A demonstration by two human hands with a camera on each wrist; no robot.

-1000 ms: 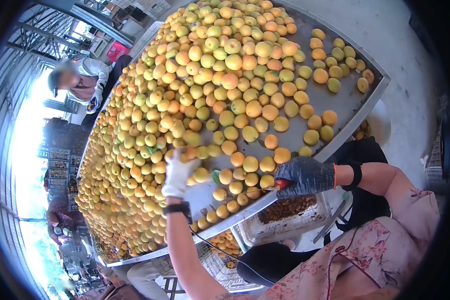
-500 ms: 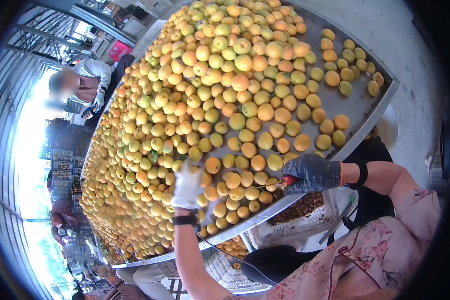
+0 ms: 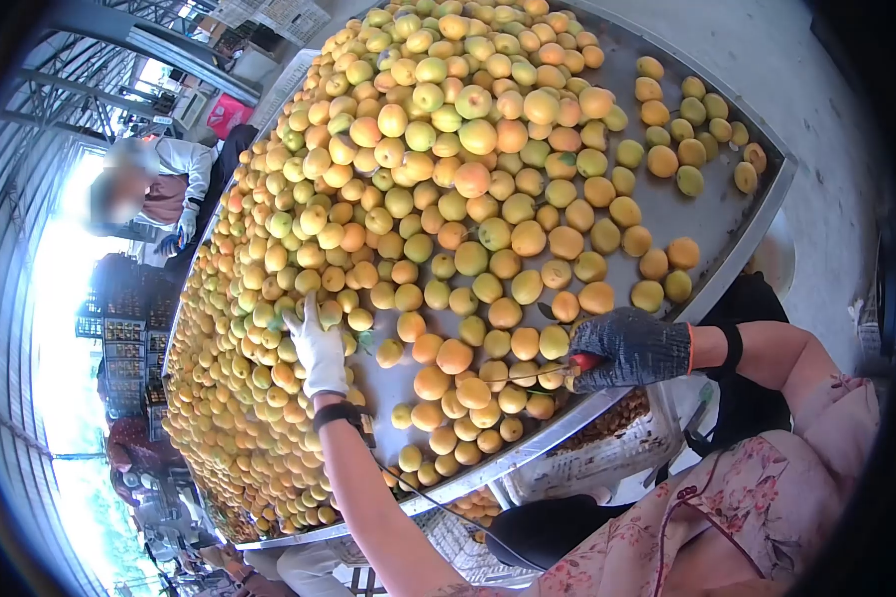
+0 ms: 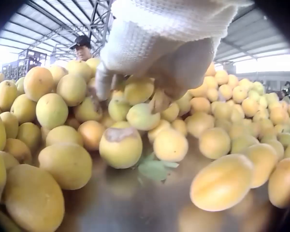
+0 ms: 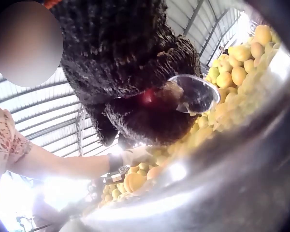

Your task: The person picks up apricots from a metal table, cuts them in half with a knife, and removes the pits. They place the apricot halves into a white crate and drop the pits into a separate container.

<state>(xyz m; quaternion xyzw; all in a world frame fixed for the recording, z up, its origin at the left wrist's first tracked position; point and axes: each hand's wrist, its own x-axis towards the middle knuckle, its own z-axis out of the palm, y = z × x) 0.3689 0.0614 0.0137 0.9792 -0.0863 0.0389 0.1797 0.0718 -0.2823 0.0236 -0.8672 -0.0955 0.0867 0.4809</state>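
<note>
Yellow-orange fruits (image 3: pixel 473 179) are heaped on a metal table (image 3: pixel 707 214). My left hand in a white glove (image 3: pixel 319 353) reaches onto the pile's near left part; in the left wrist view the gloved hand (image 4: pixel 159 53) points its fingers down among fruits, with fingertips partly hidden. One fruit there has a brown blemish (image 4: pixel 122 134), beside a green leaf (image 4: pixel 154 166). At the table's near edge, my right hand in a dark glove (image 3: pixel 632 348) grips a red-handled tool (image 3: pixel 585 362). In the right wrist view, an oval metal end (image 5: pixel 198 93) sticks out from the dark glove (image 5: pixel 130 67).
Below the table's near edge stands a white crate (image 3: pixel 617 463) with brown bits inside, and another crate (image 3: pixel 448 552) is to its left. Across the table sits a person in a white-sleeved top (image 3: pixel 184 169). A thin cable (image 3: pixel 448 507) runs beside my left forearm.
My left hand has moved left and farther onto the pile, away from the fruits near the front edge. Several fruits there lie closer together. The right hand still grips the tool.
</note>
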